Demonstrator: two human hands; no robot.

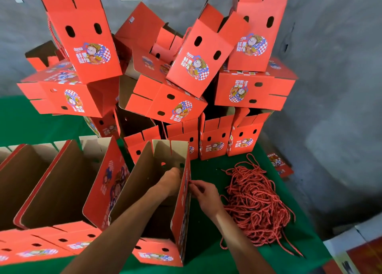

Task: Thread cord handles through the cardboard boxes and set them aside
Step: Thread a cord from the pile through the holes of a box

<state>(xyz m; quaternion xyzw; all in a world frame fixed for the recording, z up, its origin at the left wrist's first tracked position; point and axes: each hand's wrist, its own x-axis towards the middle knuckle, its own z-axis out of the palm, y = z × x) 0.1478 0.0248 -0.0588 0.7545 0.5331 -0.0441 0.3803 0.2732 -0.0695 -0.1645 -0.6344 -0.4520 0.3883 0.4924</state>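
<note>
Head view: left hand (172, 179) is inside the open box (157, 191) at its right wall, grip hidden; right hand (203, 193) pinches a cord end against that wall's outside, so this box is mid-threading. Piled boxes (161, 71) behind, some showing handles, look finished; open boxes (51, 182) on the left and the cord heap (256, 203) on the green worktop (206, 228) suggest plenty left.

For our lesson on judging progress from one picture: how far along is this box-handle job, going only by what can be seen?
Done: a heap of red boxes is piled at the back, a few showing cord handles. In hand: the left hand reaches inside the open box while the right hand pinches a cord at its outer wall. Left: open boxes wait on the left, and a big pile of loose cords remains.
</note>
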